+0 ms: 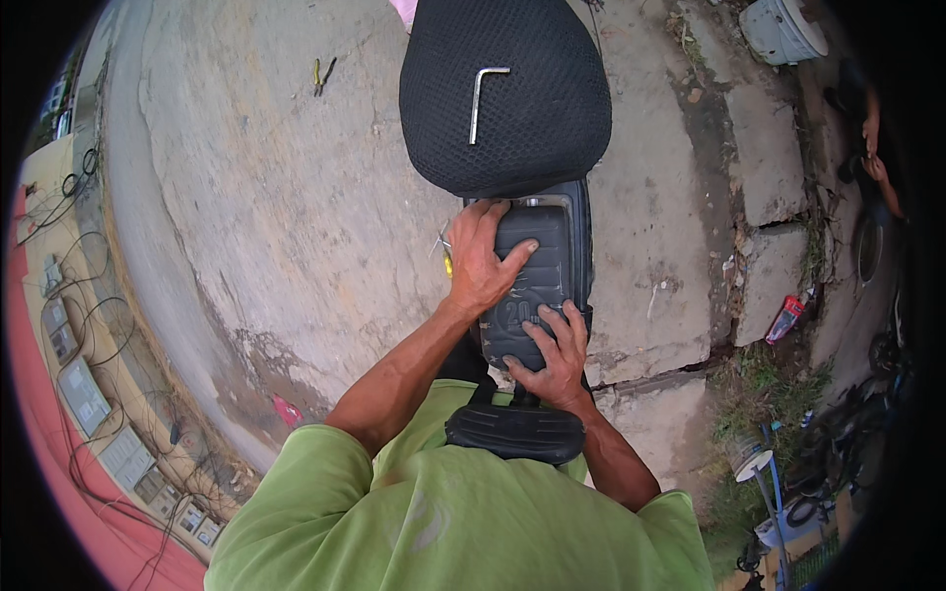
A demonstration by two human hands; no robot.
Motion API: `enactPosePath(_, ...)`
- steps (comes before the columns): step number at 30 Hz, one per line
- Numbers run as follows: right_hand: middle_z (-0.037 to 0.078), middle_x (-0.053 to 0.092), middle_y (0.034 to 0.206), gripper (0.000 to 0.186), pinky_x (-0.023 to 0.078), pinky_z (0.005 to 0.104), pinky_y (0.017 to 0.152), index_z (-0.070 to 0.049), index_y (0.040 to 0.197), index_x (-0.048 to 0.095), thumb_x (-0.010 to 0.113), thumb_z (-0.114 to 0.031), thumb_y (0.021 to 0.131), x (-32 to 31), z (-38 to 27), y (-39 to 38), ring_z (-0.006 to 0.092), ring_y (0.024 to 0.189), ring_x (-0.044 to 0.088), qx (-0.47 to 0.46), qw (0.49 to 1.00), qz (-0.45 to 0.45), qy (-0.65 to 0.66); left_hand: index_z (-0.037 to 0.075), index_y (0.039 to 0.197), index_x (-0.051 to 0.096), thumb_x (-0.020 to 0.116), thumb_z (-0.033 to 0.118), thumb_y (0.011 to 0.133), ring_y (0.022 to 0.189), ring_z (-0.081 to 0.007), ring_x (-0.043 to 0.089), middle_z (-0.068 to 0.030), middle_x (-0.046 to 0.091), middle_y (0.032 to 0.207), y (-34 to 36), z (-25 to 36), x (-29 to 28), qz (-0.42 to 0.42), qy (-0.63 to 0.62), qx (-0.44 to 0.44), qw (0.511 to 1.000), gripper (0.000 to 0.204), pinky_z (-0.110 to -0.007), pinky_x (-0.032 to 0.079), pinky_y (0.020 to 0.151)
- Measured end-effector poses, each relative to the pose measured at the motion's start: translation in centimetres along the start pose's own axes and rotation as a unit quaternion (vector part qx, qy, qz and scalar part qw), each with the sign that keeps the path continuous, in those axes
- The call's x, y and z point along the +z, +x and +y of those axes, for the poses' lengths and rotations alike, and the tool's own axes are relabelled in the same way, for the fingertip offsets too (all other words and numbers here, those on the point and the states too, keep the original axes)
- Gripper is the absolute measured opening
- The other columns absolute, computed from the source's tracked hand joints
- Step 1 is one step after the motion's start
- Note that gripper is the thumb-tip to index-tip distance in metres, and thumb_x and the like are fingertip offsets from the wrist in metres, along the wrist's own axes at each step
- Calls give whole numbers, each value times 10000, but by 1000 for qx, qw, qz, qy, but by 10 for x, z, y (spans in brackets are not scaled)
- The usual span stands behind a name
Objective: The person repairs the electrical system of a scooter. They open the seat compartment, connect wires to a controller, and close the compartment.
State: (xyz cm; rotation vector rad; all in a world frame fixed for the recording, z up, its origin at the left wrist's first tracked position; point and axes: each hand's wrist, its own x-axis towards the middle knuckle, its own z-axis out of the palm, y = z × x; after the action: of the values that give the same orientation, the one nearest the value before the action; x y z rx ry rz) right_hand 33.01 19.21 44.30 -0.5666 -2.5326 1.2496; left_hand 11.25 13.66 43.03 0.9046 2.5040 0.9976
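A ribbed black plastic cover (532,266) lies in front of me, just behind a saddle (552,118) dressed in black mesh. My left hand (481,258) rests along its left side, fingers reaching to the far left corner and thumb stretched over the top. On its near right part lies my right hand (557,357), with the fingers spread. Neither hand is wrapped round anything. A silver hex key (479,103) sits on the saddle. Closer to me, below the cover, is a black padded piece (516,433), partly under my shirt.
Pliers (323,77) with yellow and black handles lie on the concrete at the far left. A yellow-handled tool (447,264) shows beside my left hand. A white bucket (783,32) stands at the far right, and a red packet (784,320) lies by broken slabs. Another person's arm (874,148) shows at the right.
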Motion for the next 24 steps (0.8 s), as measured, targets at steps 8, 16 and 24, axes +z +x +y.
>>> enactPosePath(8,103,598,1383,604,427,599,1093,-119,1198,698,924,-278,661,1,-1,2,428,1370,481,4,1000,11,-2,-5,1333,609,843,250,794,1255,-417,503,-232,567,1341,6,0,-2,-14,-38,-6,999,640,-517,362,1101)
enactPosePath(16,102,625,1346,591,444,586,1090,-103,1189,697,915,-245,659,9,5,24,422,1352,502,9,999,35,-25,-43,1245,659,865,222,781,1278,-421,499,-247,573,1323,25,-3,5,0,-66,-22,998,573,-498,392,1096)
enactPosePath(24,93,624,1354,572,435,578,1085,-105,1186,704,906,-233,666,10,4,23,417,1365,499,7,999,43,-28,-27,1206,669,874,224,763,1267,-416,510,-239,575,1303,27,-2,3,23,-64,1,998,549,-491,411,1086)
